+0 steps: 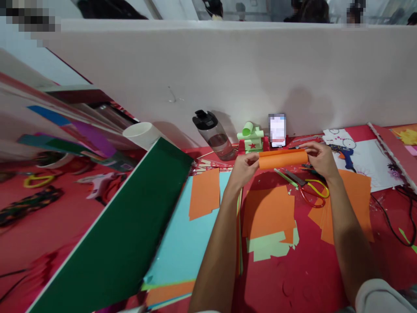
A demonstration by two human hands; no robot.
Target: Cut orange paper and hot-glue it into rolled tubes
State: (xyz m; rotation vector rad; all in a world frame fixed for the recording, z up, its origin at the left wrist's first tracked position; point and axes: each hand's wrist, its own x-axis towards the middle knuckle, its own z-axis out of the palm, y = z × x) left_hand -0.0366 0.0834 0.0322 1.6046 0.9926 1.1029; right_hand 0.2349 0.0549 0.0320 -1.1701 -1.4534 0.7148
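Left to right on the red bench (286, 287): yellow-handled item (39, 180) at the far left, then a pink glue gun (102, 184). Next, green board (124, 230) with a white edge, running diagonally; white cylinder (140, 134) just behind its far end. Right of the board: light-blue sheets (182, 243) with orange pieces (204, 193) on top. Bottle (216, 137), black lid, stands near the wall (137, 65).

Left hand (245, 168): thumb and fingers pinching the left end of the curled orange paper (283, 160). Paper is held level between both hands, in front of the light-green paper model (253, 142) with a red star and the lit phone (277, 131). Below it: orange sheets (269, 208) over pale-green scraps (270, 250); scissors (314, 191), yellow and red handles, to their right.

Right hand (322, 160): pinching the paper's right end. Under that forearm, more orange paper sheets (356, 200). Beyond: blue glue gun (348, 157) on a white patterned sheet (369, 174), black cable (391, 228) at far right.
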